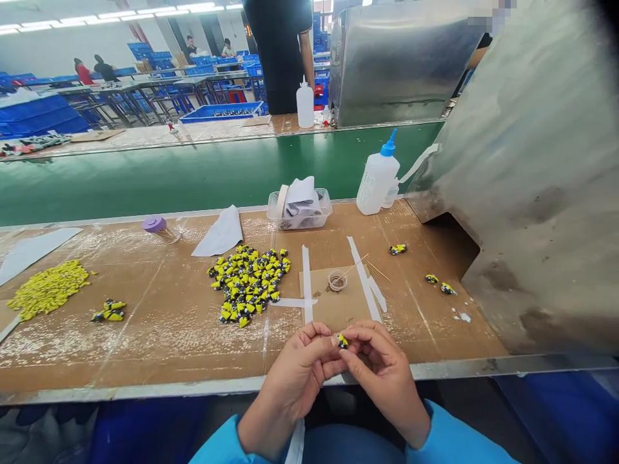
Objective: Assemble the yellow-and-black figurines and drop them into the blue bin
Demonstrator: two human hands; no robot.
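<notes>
Small yellow-and-black moulded piece (343, 341) clamped between fingertips of left hand (294, 368) and right hand (385, 377), long axis near upright, just above metal bench edge (145, 390), right fingers seemingly closest.

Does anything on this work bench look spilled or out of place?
Yes: white powder is scattered over the cardboard, around the heap of yellow pieces at the left, and looks like a spill.

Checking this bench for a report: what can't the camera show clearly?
In the head view:
Yellow-and-black piece: partly hidden between left hand and right hand.
Clear plastic tub: contents hidden by white paper.
White squeeze bottle: label too small to read.
Standing person: head cut off by top edge.
</notes>
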